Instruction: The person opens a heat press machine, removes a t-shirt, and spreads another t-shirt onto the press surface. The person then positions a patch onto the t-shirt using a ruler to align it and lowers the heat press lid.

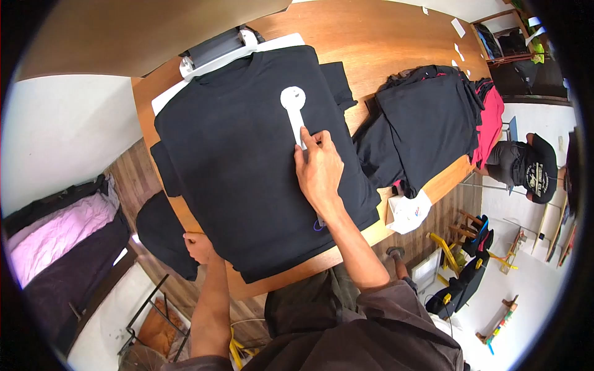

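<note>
A black T-shirt [241, 148] lies spread out in front of me, its neckline toward the back, over a white board [164, 102] that shows at its edges. My right hand [320, 170] rests over its right half, fingers closed on the slim handle of a white round-headed tool [293, 99]. That tool lies flat against the chest area, head pointing away from me. At the table's left front edge, my left hand [199, 248] is curled closed beside dark fabric [164, 235]; what its fingers grip is hidden.
A pile of black garments [427, 123] with red pieces [490, 117] sits right on the wooden table [365, 31]. A white cloth item [409, 211] lies at the near edge. Behind the shirt stands a grey-and-white device [216, 52]. Another person [526, 167] is at far right.
</note>
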Motion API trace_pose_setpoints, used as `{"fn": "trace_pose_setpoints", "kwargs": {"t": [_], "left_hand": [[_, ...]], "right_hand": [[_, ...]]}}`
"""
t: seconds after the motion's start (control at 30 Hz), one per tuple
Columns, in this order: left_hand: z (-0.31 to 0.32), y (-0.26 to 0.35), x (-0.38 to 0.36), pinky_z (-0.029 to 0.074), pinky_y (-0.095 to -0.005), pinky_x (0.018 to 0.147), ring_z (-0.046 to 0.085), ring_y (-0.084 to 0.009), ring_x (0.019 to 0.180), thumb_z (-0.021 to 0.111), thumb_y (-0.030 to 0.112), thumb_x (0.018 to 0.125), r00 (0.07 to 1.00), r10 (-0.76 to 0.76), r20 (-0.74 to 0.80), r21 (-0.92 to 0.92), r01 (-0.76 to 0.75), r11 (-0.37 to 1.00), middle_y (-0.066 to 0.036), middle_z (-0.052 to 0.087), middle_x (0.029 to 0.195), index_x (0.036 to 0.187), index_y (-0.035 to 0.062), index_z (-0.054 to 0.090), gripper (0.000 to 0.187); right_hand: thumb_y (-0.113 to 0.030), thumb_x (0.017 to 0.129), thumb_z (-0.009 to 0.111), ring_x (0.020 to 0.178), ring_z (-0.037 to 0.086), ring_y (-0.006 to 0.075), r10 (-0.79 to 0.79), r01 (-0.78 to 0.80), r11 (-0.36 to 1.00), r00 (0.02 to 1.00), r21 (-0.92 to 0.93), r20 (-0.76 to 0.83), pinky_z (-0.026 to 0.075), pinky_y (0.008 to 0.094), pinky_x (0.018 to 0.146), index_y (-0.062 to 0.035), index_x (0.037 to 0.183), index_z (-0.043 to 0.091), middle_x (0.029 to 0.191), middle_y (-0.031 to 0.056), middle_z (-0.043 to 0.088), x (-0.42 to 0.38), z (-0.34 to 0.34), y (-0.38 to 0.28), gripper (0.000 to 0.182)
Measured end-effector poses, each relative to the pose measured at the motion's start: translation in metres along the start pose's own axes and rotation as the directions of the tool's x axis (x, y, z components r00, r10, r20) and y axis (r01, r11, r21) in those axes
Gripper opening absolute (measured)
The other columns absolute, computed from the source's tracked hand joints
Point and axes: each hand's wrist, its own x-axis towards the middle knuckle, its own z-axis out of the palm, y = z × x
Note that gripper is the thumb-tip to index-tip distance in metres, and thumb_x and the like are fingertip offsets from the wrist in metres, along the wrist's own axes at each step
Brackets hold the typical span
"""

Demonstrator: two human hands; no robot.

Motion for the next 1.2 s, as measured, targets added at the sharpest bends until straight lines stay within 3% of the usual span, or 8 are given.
{"fn": "trace_pose_setpoints", "kwargs": {"t": [0.13,0.43,0.73,1.2], "left_hand": [[-0.002,0.002,-0.003,0.055,-0.0516,0.096,0.072,-0.0413,0.111,0.035,0.054,0.108,1.000,-0.009,0.008,-0.003,0.009,1.000,-0.014,0.078,0.121,0.132,0.0162,0.076,0.061],[-0.008,0.007,-0.009,0.055,-0.0513,0.096,0.072,-0.0407,0.111,0.034,0.054,0.109,1.000,0.003,0.018,0.001,-0.003,1.000,-0.014,0.078,0.121,0.131,0.0157,0.077,0.061],[0.000,0.000,-0.002,0.056,-0.0517,0.094,0.073,-0.0409,0.108,0.036,0.055,0.108,1.000,0.009,-0.021,0.016,-0.009,1.000,-0.013,0.079,0.119,0.130,0.0174,0.077,0.060],[0.000,0.003,-0.003,0.056,-0.0528,0.094,0.073,-0.0427,0.107,0.036,0.053,0.108,1.000,-0.003,-0.022,-0.005,0.002,1.000,-0.015,0.079,0.117,0.129,0.0165,0.078,0.059]], "right_hand": [[-0.013,0.094,0.073,0.090,0.063,0.0262,0.015,-0.014,0.998,1.000,0.053,-0.023,0.044,0.0407,0.076,-0.0045,0.133,0.073,0.101,0.0094,0.058,0.002,0.006,0.006,0.039],[-0.014,0.094,0.076,0.088,0.057,0.0243,-0.015,0.044,0.980,0.989,0.193,-0.145,0.046,0.0392,0.080,-0.0023,0.126,0.076,0.104,0.0083,0.060,0.004,0.022,0.018,0.035],[-0.012,0.092,0.077,0.103,0.056,0.0254,-0.120,0.159,0.976,0.962,0.147,-0.245,0.043,0.0392,0.088,-0.0030,0.121,0.079,0.116,0.0064,0.066,0.007,0.033,0.030,0.031],[-0.011,0.090,0.079,0.100,0.057,0.0244,-0.122,0.175,0.969,0.953,0.175,-0.277,0.044,0.0384,0.087,-0.0048,0.117,0.080,0.113,0.0040,0.068,0.009,0.034,0.031,0.028]]}}
